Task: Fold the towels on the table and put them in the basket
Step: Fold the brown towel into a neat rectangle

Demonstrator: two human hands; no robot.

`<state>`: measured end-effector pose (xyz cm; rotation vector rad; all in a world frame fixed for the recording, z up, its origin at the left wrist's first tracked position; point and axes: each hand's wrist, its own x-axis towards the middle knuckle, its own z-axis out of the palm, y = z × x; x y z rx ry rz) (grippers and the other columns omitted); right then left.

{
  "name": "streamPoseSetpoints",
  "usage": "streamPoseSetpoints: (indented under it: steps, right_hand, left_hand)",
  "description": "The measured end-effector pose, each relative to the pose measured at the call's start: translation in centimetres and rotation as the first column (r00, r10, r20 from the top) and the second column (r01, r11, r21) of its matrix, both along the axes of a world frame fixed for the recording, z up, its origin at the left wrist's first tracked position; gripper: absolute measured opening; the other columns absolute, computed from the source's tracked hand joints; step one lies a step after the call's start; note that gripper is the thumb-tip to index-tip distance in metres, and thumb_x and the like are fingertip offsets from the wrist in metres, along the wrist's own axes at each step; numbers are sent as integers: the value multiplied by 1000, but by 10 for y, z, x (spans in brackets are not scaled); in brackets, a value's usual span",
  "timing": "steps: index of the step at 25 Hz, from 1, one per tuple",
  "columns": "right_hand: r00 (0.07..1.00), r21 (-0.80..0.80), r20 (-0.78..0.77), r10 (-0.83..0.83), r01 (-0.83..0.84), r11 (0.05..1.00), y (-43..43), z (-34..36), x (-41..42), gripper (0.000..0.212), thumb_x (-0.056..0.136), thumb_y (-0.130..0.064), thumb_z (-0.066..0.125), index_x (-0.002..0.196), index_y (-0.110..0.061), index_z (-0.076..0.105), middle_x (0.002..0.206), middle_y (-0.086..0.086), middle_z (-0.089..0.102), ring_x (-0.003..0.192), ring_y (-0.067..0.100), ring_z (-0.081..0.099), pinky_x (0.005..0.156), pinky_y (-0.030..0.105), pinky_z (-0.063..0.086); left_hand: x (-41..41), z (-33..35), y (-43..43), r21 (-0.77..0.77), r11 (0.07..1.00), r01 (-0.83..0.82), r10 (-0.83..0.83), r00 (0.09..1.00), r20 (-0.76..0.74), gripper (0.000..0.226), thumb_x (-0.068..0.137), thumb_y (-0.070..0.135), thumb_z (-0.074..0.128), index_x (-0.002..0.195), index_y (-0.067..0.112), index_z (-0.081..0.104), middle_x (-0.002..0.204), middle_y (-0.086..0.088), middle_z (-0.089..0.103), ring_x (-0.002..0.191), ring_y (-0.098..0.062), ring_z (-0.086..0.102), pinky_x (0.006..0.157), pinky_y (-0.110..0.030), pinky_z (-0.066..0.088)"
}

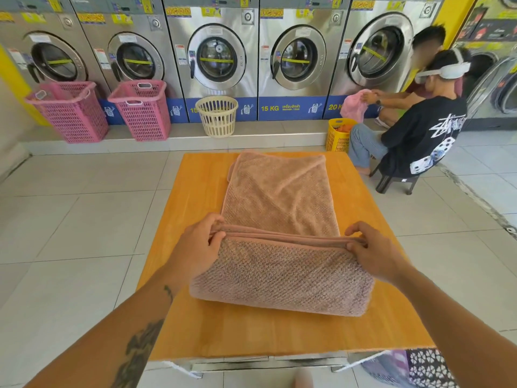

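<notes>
A long pinkish-brown towel (279, 197) lies lengthwise on the orange wooden table (195, 191). Its near end is folded back over itself, forming a thick layered fold (279, 275) close to me. My left hand (195, 247) pinches the left corner of the folded edge. My right hand (372, 247) pinches the right corner of the same edge. Both hands hold the stacked hems just above the towel's lower layer.
Two pink baskets (70, 113) (142, 110) and a cream basket (216, 116) stand by the washing machines behind the table. A yellow basket (337, 135) sits near two seated people (419, 130) at the right. A patterned bag (414, 368) lies under the table's near right corner.
</notes>
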<state>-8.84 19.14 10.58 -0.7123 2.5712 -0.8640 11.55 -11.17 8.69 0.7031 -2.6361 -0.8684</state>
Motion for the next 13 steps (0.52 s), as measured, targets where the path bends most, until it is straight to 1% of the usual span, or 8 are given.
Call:
streamPoseSetpoints:
  steps: [2,3,4,6,8,11,12,13]
  right_hand:
    - [1000,-28,-1,-14,14,999,-16,-2,-29,13,99,-12,52,103,-24,56,76,2,60,54,16,50,41,21,36]
    - [1000,-37,7,-20,20,999,-25,-4,-43,12,99,-12,52,103,-23,56,75,3,60,53,16,49,40,21,35]
    - [1000,-47,16,-27,28,999,-33,-6,-57,11,99,-13,52,104,-22,56,76,3,60,53,16,50,40,23,36]
    - [998,-50,37,-58,60,997,-48,-16,-85,8,100,-18,51,107,-22,54,79,5,63,55,17,52,42,26,38]
    - [993,-25,84,-80,82,996,-56,-28,-98,15,99,-20,52,114,-21,52,88,5,64,60,18,57,42,25,42]
    - [986,29,157,56,-61,998,-57,-57,-94,40,88,-19,63,125,-24,46,104,7,60,70,19,64,46,24,45]
    - [980,52,180,84,-95,994,-54,-64,-91,46,86,-17,65,126,-26,44,104,6,59,71,20,63,46,25,45]
    - [978,58,195,80,-93,994,-52,-66,-90,45,85,-13,65,124,-26,45,100,4,60,71,20,62,48,28,45]
  left_hand:
    - [-31,3,-11,-28,999,-47,47,999,5,20,100,24,53,120,24,57,84,9,63,52,-10,54,43,-18,37]
    - [-48,3,-17,-38,996,-80,80,997,9,20,100,24,53,120,22,57,88,6,64,57,-12,56,47,-20,39]
    - [-62,2,-21,-63,990,-130,130,991,9,21,100,24,52,120,20,58,98,3,65,67,-15,59,55,-23,43]
    - [-88,-2,-26,-235,946,-223,224,974,-23,26,99,24,52,124,18,56,117,-3,59,90,-21,60,73,-34,49]
    - [-104,-11,-15,-407,900,-155,159,987,-24,28,95,21,52,122,17,57,117,-4,56,99,-25,57,82,-43,49]
    - [-105,-47,28,-380,916,129,-79,986,145,31,93,23,50,122,21,57,118,1,53,112,-22,53,98,-45,42]
    - [-102,-58,40,-362,922,140,-62,974,218,36,92,25,50,128,25,54,127,1,51,121,-24,48,105,-47,37]
    - [-102,-69,41,-354,931,85,15,962,272,42,92,28,49,134,29,49,137,-1,44,131,-27,41,109,-51,30]
